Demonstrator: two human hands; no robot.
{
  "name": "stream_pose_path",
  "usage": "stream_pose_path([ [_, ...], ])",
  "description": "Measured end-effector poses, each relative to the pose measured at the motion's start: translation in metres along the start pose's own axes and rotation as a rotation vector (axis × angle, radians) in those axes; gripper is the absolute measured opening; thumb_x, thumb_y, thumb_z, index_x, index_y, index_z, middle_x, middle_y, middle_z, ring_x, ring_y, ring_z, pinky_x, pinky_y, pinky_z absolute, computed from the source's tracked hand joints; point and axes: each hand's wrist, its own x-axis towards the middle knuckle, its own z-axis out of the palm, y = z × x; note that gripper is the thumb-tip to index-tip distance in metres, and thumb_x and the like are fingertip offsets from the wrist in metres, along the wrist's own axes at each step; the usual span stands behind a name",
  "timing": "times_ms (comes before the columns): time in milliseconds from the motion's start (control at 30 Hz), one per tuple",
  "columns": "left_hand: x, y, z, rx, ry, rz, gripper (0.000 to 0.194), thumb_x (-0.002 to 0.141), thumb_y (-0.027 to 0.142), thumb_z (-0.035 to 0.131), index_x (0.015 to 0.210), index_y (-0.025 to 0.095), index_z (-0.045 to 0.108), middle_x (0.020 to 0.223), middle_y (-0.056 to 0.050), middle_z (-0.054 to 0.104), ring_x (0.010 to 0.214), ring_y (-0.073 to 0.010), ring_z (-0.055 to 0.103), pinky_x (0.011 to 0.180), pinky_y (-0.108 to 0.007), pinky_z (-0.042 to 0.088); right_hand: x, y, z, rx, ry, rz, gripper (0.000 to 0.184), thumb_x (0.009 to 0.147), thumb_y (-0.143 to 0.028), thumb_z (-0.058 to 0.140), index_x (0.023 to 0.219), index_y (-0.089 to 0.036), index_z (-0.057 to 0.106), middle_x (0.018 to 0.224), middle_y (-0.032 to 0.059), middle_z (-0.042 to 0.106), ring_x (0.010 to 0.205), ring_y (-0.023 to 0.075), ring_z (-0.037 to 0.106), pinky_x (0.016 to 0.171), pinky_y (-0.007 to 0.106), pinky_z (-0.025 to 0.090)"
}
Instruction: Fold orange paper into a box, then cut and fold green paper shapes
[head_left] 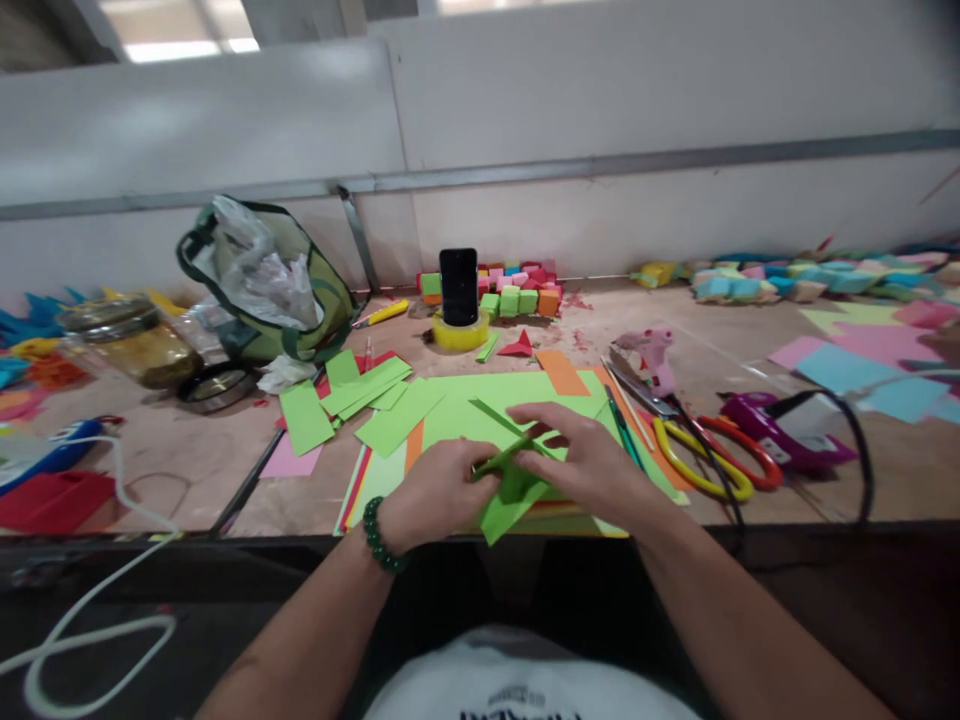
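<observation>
Between my two hands is a partly folded piece of green paper (514, 485), held over the front edge of the table. My left hand (448, 490), with a green bead bracelet on its wrist, pinches the paper's left side. On the right side, my right hand (581, 460) grips the paper between thumb and fingers. Just under and behind them lies a stack of coloured paper sheets (480, 400), green on top. Loose green paper strips (367, 388) are scattered to the left of the stack. The fingertips are partly hidden by the folds.
Right of the stack lie yellow-handled scissors (701, 460), red-handled scissors (750, 455), a pink glue gun (652, 355) and a purple device (780, 430). Behind stand a phone (459, 287) on a yellow tape roll (459, 333) and small paper cubes (517, 300). A bag (277, 280) and jar (131, 340) are left.
</observation>
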Motion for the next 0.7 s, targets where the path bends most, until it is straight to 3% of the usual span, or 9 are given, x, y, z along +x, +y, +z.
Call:
stream_pose_path([
  [133,0.010,-0.003,0.002,0.322,0.087,-0.024,0.028,0.074,0.017,0.054,0.097,0.022,0.069,0.083,-0.004,0.071,0.077,-0.0219,0.062,0.066,-0.029,0.042,0.014,0.010,0.007,-0.361,-0.083,-0.002,0.020,0.076,-0.010,0.057,0.086,-0.020,0.072,0.086,0.0034,0.070,0.085,0.0181,0.063,0.075,0.028,0.047],
  [267,0.004,-0.014,0.010,0.383,0.143,-0.040,0.026,0.080,0.013,0.051,0.099,0.019,0.067,0.094,-0.008,0.068,0.087,-0.0235,0.060,0.076,-0.033,0.045,0.014,0.018,0.015,-0.477,-0.100,0.005,0.027,0.078,-0.007,0.052,0.088,-0.020,0.074,0.086,0.0073,0.066,0.089,0.0213,0.061,0.074,0.029,0.045],
  [367,-0.007,-0.020,0.014,0.469,0.192,0.031,0.030,0.083,0.008,0.046,0.102,0.020,0.066,0.100,-0.008,0.065,0.091,-0.0226,0.056,0.080,-0.033,0.045,0.010,0.020,0.016,-0.526,-0.148,-0.022,0.035,0.081,-0.004,0.045,0.093,-0.019,0.074,0.089,0.0088,0.065,0.087,0.0198,0.060,0.072,0.027,0.043],
  [467,-0.019,-0.020,0.013,0.596,0.137,0.117,0.036,0.083,0.006,0.044,0.109,0.018,0.064,0.098,-0.010,0.062,0.093,-0.0250,0.051,0.084,-0.038,0.043,0.010,0.017,0.009,-0.536,-0.220,-0.079,0.037,0.080,-0.004,0.044,0.100,-0.019,0.072,0.097,0.0088,0.064,0.088,0.0184,0.060,0.074,0.026,0.042],
  [567,-0.026,-0.014,0.010,0.639,0.079,0.122,0.038,0.085,0.013,0.046,0.120,0.016,0.058,0.099,-0.011,0.058,0.095,-0.0273,0.048,0.085,-0.043,0.041,0.019,0.008,-0.001,-0.551,-0.322,-0.097,0.028,0.087,-0.016,0.046,0.095,-0.020,0.072,0.096,0.0088,0.066,0.087,0.0186,0.060,0.072,0.026,0.041],
  [700,-0.028,-0.010,0.008,0.653,0.061,0.109,0.039,0.085,0.017,0.046,0.124,0.016,0.054,0.101,-0.011,0.056,0.096,-0.0277,0.047,0.084,-0.043,0.040,0.044,-0.005,0.000,-0.644,-0.345,0.067,0.037,0.090,-0.040,0.046,0.077,-0.018,0.072,0.084,0.0103,0.068,0.079,0.0207,0.061,0.059,0.027,0.035],
])
